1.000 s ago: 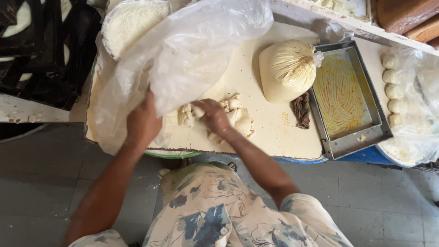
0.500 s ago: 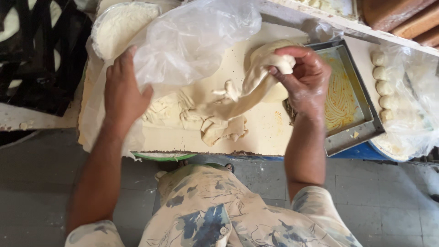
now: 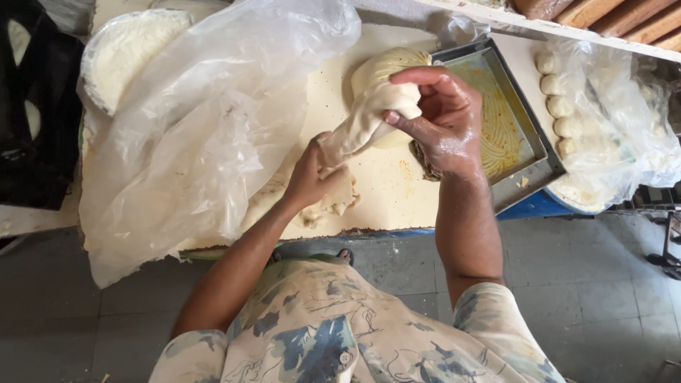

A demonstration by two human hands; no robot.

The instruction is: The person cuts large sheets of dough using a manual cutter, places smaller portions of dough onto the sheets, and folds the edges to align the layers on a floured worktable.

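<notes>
Fingers [image 3: 408,122] pinching pale stretchy dough strip [image 3: 362,128], left hand [image 3: 312,177] pulling

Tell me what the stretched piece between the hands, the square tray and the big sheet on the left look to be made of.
Stretched piece: soft raw dough, pale and matte; it sags and pulls thin between the left hand and right hand.
Square tray: probably metal, grey with raised rims, its floor coated in a yellowish, streaked greasy film.
Big sheet: thin plastic film, translucent, crinkled and glossy.
</notes>
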